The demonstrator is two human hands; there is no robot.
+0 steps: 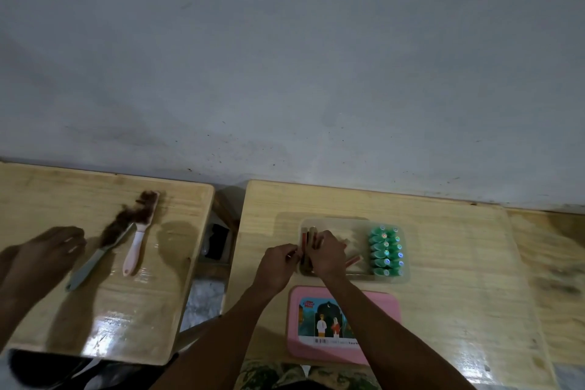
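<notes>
A pale wooden tabletop [459, 263] butts against a grey wall [285, 57]. On it, near the far edge, sits a clear box [335, 219]. At the box's left end, the right hand [327, 255] curls its fingers round brown and red sticks [311, 233], and the left hand [278, 266] pinches them at the rim. Green-capped bottles [384, 252] fill the right end. A pink lid [380, 304] lies near the front edge. The tabletop is bare to the right; a gap parts it from a second tabletop [126, 310].

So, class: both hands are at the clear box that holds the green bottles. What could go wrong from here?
1. The right hand grips the red and tan sticks close beside the row of green bottles. A wide pull might topple them.
2. The pink lid lies under the forearms near the front edge of the table. Drawing the arms back could nudge it off.
</notes>
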